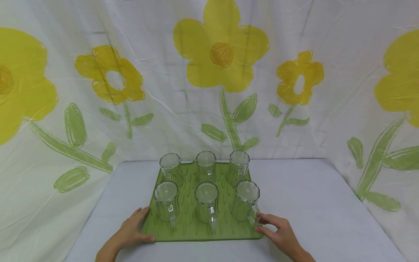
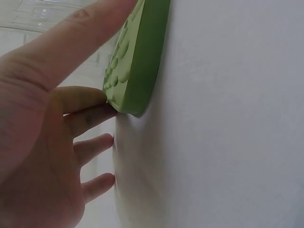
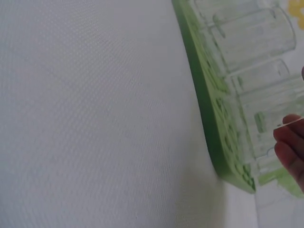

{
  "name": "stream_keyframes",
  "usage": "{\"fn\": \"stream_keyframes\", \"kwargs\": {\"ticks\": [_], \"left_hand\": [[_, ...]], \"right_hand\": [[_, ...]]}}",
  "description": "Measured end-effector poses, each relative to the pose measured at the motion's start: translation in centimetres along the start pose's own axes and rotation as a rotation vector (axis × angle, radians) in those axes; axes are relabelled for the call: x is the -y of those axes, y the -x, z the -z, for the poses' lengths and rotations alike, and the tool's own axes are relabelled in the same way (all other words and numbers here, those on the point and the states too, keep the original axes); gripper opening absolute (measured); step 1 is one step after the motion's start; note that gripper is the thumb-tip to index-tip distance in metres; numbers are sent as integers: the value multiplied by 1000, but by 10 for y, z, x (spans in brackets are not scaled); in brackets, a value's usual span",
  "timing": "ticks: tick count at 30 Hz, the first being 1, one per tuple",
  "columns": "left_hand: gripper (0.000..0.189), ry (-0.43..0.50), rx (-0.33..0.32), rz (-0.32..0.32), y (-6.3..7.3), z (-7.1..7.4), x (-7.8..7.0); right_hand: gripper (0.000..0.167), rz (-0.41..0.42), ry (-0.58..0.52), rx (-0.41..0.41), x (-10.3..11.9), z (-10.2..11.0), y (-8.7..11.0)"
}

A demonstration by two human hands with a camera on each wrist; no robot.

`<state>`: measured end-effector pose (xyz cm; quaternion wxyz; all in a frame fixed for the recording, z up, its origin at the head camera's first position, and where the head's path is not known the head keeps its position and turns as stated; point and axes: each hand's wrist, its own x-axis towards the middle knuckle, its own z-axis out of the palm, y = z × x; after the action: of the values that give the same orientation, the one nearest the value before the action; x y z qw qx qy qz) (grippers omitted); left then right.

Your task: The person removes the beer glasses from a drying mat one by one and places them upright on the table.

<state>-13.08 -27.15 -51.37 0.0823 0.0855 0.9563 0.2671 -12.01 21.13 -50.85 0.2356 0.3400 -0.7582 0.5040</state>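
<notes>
Several clear glass mugs stand upside down in two rows on a green ridged drying mat [image 1: 224,233]. At the front right corner, my right hand [image 1: 281,233] pinches the handle of the front right glass mug [image 1: 243,207] between thumb and fingers. In the right wrist view its fingers [image 3: 289,142] are partly cut off at the frame edge. My left hand [image 1: 132,231] spans the mat's front left corner, thumb by the front edge and fingers along the left side. The left wrist view shows the left fingers [image 2: 90,111] fairly straight, touching the mat's corner [image 2: 137,90].
The mat lies on a white-covered table [image 1: 304,203]. The front left mug [image 1: 166,203] and front middle mug [image 1: 206,203] share the front row; others stand behind. A white cloth with yellow flowers [image 1: 222,54] hangs at the back and sides.
</notes>
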Motion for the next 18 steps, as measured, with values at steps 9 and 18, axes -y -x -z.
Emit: {"fn": "stream_keyframes", "kwargs": {"ticks": [9,18], "left_hand": [[114,-28,12,16,-1,-1,2],[112,-25,21,2,-1,-2,2]], "right_hand": [[35,4,15,-14,-9,-7,5],[36,-15,75,-40,-18,-15,10]]}}
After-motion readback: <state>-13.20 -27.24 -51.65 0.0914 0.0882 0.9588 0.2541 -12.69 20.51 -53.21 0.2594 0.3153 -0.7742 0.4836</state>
